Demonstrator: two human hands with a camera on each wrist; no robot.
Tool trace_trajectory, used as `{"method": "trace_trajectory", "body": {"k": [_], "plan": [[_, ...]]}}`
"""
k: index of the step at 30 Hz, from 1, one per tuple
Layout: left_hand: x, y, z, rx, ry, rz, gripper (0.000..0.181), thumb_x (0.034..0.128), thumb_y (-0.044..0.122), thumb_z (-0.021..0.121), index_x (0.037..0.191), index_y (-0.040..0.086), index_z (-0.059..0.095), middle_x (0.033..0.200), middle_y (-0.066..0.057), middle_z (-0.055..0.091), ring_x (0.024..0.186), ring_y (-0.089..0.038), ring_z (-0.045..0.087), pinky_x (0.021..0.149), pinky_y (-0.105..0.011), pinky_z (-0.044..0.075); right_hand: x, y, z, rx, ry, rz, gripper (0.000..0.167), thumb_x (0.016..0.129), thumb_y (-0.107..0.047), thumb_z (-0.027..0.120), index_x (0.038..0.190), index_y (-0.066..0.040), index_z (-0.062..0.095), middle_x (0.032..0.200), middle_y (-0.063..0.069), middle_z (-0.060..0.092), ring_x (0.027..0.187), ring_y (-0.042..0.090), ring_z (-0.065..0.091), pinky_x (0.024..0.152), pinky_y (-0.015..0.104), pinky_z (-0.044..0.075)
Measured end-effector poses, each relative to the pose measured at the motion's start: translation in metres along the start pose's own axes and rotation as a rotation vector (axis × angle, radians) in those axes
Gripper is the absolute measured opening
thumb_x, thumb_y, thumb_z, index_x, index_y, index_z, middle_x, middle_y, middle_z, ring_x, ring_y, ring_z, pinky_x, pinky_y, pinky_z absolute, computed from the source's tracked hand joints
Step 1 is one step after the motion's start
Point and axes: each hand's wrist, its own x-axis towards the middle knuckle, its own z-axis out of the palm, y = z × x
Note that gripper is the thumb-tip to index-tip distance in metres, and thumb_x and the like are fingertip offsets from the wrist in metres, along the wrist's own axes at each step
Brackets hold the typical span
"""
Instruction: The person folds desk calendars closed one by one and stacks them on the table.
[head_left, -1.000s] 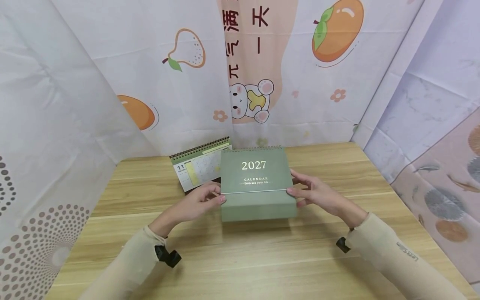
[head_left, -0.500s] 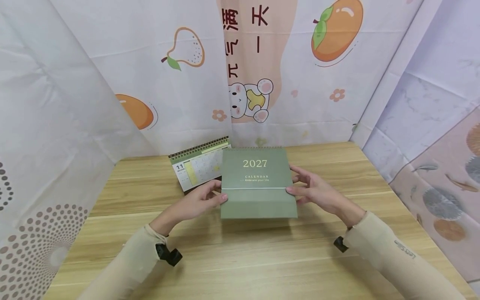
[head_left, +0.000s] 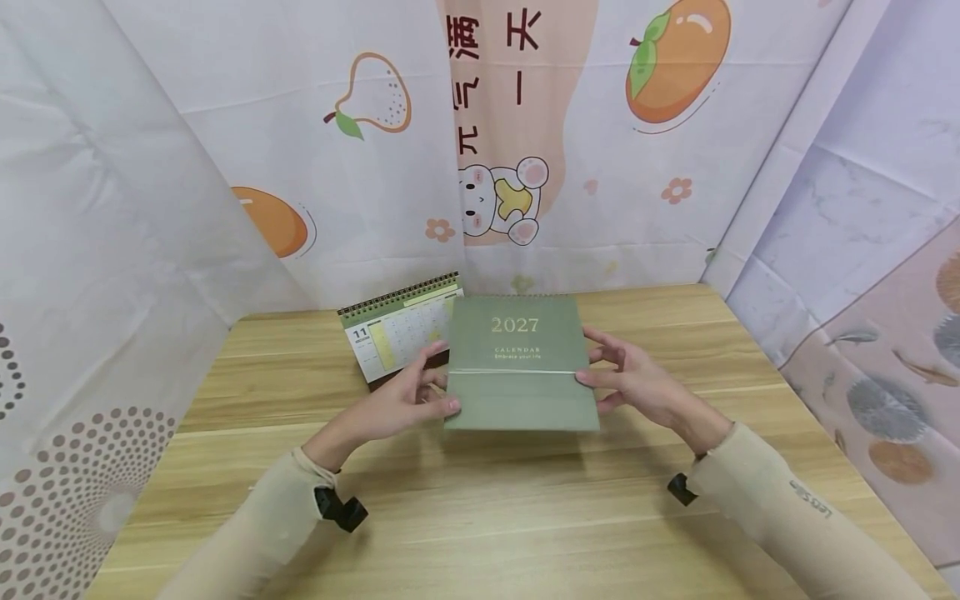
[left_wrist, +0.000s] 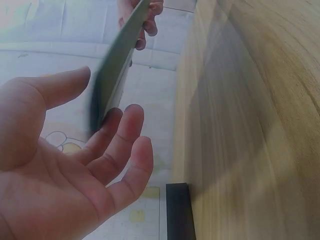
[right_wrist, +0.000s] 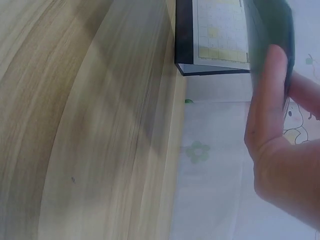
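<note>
A green 2027 desk calendar (head_left: 517, 400) with a thin pale band across its cover is held between both hands above the table. My left hand (head_left: 382, 408) holds its left side, thumb on the cover near the lower corner; in the left wrist view the fingers (left_wrist: 130, 120) curl loosely behind the calendar (left_wrist: 116, 60). Opposite, my right hand (head_left: 645, 387) pinches the right edge, its thumb in front. In the right wrist view the calendar (right_wrist: 272, 25) is blurred and seen nearly edge-on. Its back is mostly hidden.
Behind and left stands a second desk calendar (head_left: 397, 337), spiral on top, showing the number 11; the green one overlaps its right side. Both are over a wooden table (head_left: 510, 517). A printed curtain (head_left: 300, 167) hangs along the table's back edge.
The green calendar has tipped so its front face stands more toward the camera and its lower edge is raised, with a slight shift right. The left index finger has lifted and spread.
</note>
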Motion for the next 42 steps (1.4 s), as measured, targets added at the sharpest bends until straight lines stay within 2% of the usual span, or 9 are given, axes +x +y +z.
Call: {"method": "trace_trajectory", "body": {"k": [4, 10, 16, 25, 28, 34, 38, 42], "plan": [[0.001, 0.001, 0.001, -0.007, -0.005, 0.043, 0.098, 0.0968, 0.022, 0.072, 0.162, 0.010, 0.000, 0.099, -0.008, 0.064, 0.101, -0.023, 0.069, 0.091, -0.038, 0.052, -0.001, 0.001, -0.001, -0.019, 0.008, 0.000, 0.088, 0.093, -0.013, 0.075, 0.163, -0.012, 0.020, 0.131, 0.015, 0.035, 0.083, 0.013, 0.056, 0.060, 0.032, 0.058], [0.003, 0.001, 0.002, 0.016, -0.013, 0.035, 0.102, 0.0955, 0.024, 0.074, 0.162, 0.007, -0.001, 0.102, -0.008, 0.062, 0.102, -0.021, 0.068, 0.091, -0.036, 0.053, 0.000, 0.004, -0.001, -0.038, 0.009, 0.002, 0.090, 0.092, -0.013, 0.076, 0.163, -0.014, 0.020, 0.138, 0.020, 0.035, 0.083, 0.016, 0.060, 0.061, 0.037, 0.060], [0.007, 0.001, 0.003, 0.058, -0.020, 0.025, 0.098, 0.0965, 0.026, 0.073, 0.162, 0.005, 0.003, 0.106, -0.008, 0.063, 0.102, -0.019, 0.068, 0.090, -0.036, 0.053, 0.001, 0.004, -0.004, -0.072, 0.004, -0.005, 0.091, 0.093, -0.012, 0.076, 0.163, -0.014, 0.018, 0.133, 0.019, 0.039, 0.082, 0.013, 0.063, 0.062, 0.039, 0.060], [0.016, 0.001, 0.008, 0.087, -0.045, -0.001, 0.097, 0.0982, 0.028, 0.070, 0.162, 0.004, 0.001, 0.103, -0.005, 0.067, 0.100, -0.018, 0.067, 0.088, -0.032, 0.053, 0.003, 0.004, -0.014, -0.148, -0.009, -0.011, 0.092, 0.093, -0.013, 0.076, 0.163, -0.013, 0.017, 0.133, 0.022, 0.039, 0.082, 0.016, 0.065, 0.065, 0.040, 0.060], [0.020, 0.000, 0.013, 0.128, -0.039, -0.004, 0.097, 0.0984, 0.028, 0.070, 0.161, 0.001, 0.001, 0.101, -0.003, 0.066, 0.097, -0.015, 0.067, 0.086, -0.031, 0.053, 0.002, 0.005, -0.018, -0.176, -0.014, -0.014, 0.091, 0.093, -0.014, 0.076, 0.163, -0.011, 0.017, 0.132, 0.022, 0.038, 0.081, 0.017, 0.065, 0.067, 0.041, 0.060], [0.032, 0.002, 0.024, 0.236, -0.038, 0.042, 0.099, 0.0971, 0.024, 0.072, 0.157, -0.009, 0.001, 0.095, -0.002, 0.064, 0.083, -0.011, 0.065, 0.078, -0.028, 0.054, 0.002, 0.009, -0.024, -0.227, -0.019, -0.030, 0.089, 0.095, -0.012, 0.074, 0.162, -0.006, 0.017, 0.133, 0.025, 0.041, 0.086, 0.019, 0.066, 0.072, 0.046, 0.060], [0.037, 0.001, 0.029, 0.213, -0.049, 0.076, 0.098, 0.0962, 0.017, 0.073, 0.156, -0.012, 0.001, 0.092, -0.005, 0.064, 0.080, -0.012, 0.065, 0.077, -0.029, 0.055, 0.002, 0.012, -0.026, -0.259, -0.023, -0.038, 0.087, 0.095, -0.012, 0.073, 0.161, -0.003, 0.018, 0.130, 0.026, 0.047, 0.087, 0.024, 0.068, 0.075, 0.051, 0.059], [0.041, -0.002, 0.031, 0.201, -0.057, 0.104, 0.095, 0.0955, 0.013, 0.073, 0.157, -0.011, 0.004, 0.089, -0.007, 0.065, 0.082, -0.015, 0.067, 0.077, -0.030, 0.057, 0.004, 0.017, -0.027, -0.271, -0.025, -0.043, 0.084, 0.095, -0.012, 0.073, 0.160, -0.001, 0.021, 0.127, 0.025, 0.051, 0.085, 0.023, 0.067, 0.074, 0.049, 0.059]]}}
